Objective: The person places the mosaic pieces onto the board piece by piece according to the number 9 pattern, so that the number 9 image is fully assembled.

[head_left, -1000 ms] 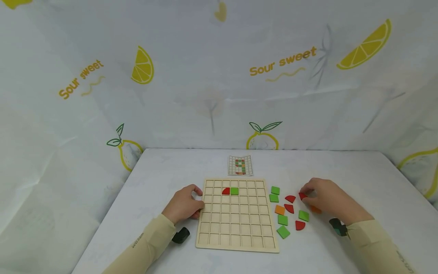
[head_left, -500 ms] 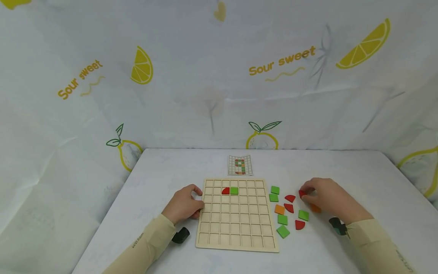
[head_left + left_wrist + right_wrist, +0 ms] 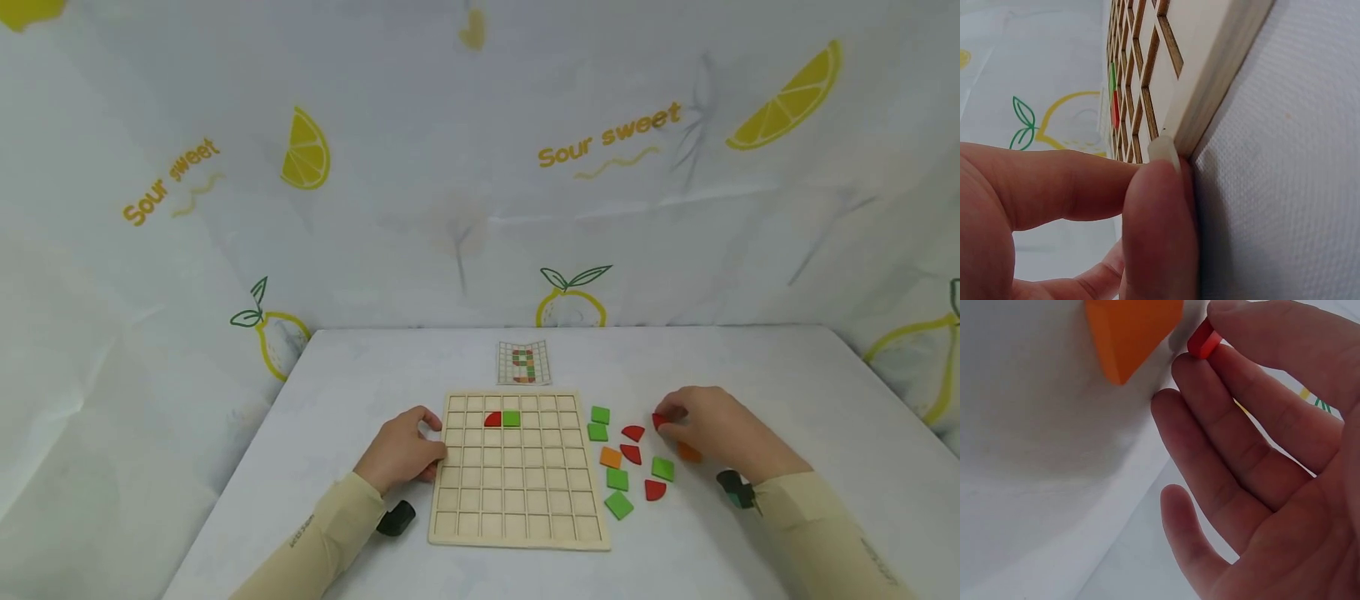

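Red quarter-round piece [image 3: 661,422] pinched at the right hand [image 3: 708,432] fingertips, grid board [image 3: 517,468] off to its left, left hand [image 3: 405,450] fingertips braced on the board edge.

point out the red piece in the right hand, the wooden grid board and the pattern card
red piece [image 3: 1204,341], right wrist view, its edge between the fingertips
wooden grid board [image 3: 517,542], head view, near rim
pattern card [image 3: 523,364], head view, middle
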`<state>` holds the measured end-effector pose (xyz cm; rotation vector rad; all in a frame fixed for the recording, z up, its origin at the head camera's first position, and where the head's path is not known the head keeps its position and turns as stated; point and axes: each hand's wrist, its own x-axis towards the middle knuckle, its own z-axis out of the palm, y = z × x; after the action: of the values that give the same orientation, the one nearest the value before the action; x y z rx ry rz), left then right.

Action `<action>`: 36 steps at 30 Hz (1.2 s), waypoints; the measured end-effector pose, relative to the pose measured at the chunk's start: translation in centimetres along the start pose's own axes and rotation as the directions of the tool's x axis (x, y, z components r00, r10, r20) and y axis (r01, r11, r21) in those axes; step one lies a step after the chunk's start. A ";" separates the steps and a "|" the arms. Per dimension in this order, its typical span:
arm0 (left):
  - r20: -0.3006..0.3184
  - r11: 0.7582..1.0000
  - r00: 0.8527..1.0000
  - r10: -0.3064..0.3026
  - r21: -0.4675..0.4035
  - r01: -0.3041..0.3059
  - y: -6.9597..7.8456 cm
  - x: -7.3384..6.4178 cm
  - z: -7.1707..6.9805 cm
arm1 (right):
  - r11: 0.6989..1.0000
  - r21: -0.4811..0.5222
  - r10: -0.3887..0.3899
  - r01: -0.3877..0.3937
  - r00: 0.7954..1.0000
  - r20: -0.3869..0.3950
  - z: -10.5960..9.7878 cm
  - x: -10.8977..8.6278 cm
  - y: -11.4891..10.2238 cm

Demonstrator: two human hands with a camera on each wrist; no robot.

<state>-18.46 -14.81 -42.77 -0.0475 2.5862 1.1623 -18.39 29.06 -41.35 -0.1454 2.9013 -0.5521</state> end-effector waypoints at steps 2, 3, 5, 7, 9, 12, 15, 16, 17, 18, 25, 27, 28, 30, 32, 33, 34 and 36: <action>0.002 1.000 1.000 -0.002 -0.003 0.002 0.0 -0.1 0.0 | 1.000 0.001 0.007 -0.007 1.000 0.007 0.0 0.1 -0.2; 0.001 1.000 1.000 0.000 -0.005 0.000 0.0 -0.1 0.1 | 1.000 -0.001 0.009 -0.009 1.000 0.009 0.0 0.2 -0.4; -0.001 1.000 1.000 0.006 -0.009 -0.006 0.0 -0.2 0.1 | 1.000 0.001 0.015 -0.015 1.000 0.016 -0.1 0.4 -0.8; -0.001 1.000 1.000 0.009 -0.014 -0.009 -0.1 -0.2 0.1 | 1.000 0.002 0.013 -0.013 1.000 0.019 -0.2 0.7 -1.4; -0.001 1.000 1.000 0.007 -0.015 -0.007 -0.2 -0.1 0.0 | 1.000 0.005 0.001 -0.002 1.000 0.025 -0.3 1.1 -2.2; 0.001 1.000 1.000 0.004 -0.012 -0.004 -0.4 0.0 0.1 | 1.000 0.015 -0.021 0.020 0.999 0.035 -0.4 1.6 -3.4; 0.000 1.000 1.000 0.009 -0.006 -0.009 -0.6 0.1 0.1 | 0.999 0.033 -0.035 0.033 0.998 0.050 -0.2 2.2 -4.7; 0.000 1.000 1.000 0.010 -0.005 -0.010 -0.5 0.1 0.1 | 0.998 0.038 -0.043 0.041 0.998 0.056 -0.1 2.4 -5.0; 0.000 1.000 1.000 0.011 -0.004 -0.011 -0.5 0.1 0.1 | 0.998 0.040 -0.055 0.053 0.997 0.058 0.0 2.7 -5.4; 0.001 1.000 1.000 0.010 -0.002 -0.010 -0.4 0.1 0.1 | 0.997 0.039 -0.071 0.069 0.996 0.057 0.1 2.9 -5.8; 0.003 1.000 1.000 0.008 0.000 -0.008 -0.4 0.2 0.0 | 0.989 0.042 -0.144 0.142 0.988 0.049 1.2 4.0 -9.3; 0.002 1.000 1.000 0.004 0.001 -0.004 -0.5 0.3 0.0 | 0.987 0.041 -0.159 0.157 0.986 0.045 1.6 4.4 -10.2; 0.001 1.000 1.000 0.003 0.003 -0.003 -0.5 0.3 0.0 | 0.986 0.038 -0.165 0.163 0.985 0.046 1.7 4.6 -10.6; 0.000 1.000 1.000 -0.001 0.000 0.001 -0.5 0.3 -0.1 | 0.984 0.032 -0.176 0.174 0.983 0.051 2.0 4.9 -11.5; 0.002 1.000 1.000 0.005 -0.007 -0.005 -0.5 0.3 -0.1 | 0.982 0.025 -0.190 0.188 0.980 0.053 2.4 5.2 -12.3; 0.003 1.000 1.000 0.008 -0.011 -0.008 -0.6 0.3 -0.1 | 0.980 0.021 -0.199 0.198 0.979 0.054 2.6 5.3 -12.6; 0.004 1.000 1.000 0.010 -0.014 -0.010 -0.6 0.3 -0.1 | 0.978 0.014 -0.209 0.209 0.976 0.054 2.8 5.4 -12.9; 0.006 1.000 1.000 0.013 -0.020 -0.013 -0.7 0.3 -0.2 | 0.976 0.004 -0.219 0.219 0.974 0.054 3.2 5.5 -13.5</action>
<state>-18.66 -15.36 -43.25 -0.0311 2.5732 1.1909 -22.30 14.67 -40.13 -0.4776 2.8507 -0.5706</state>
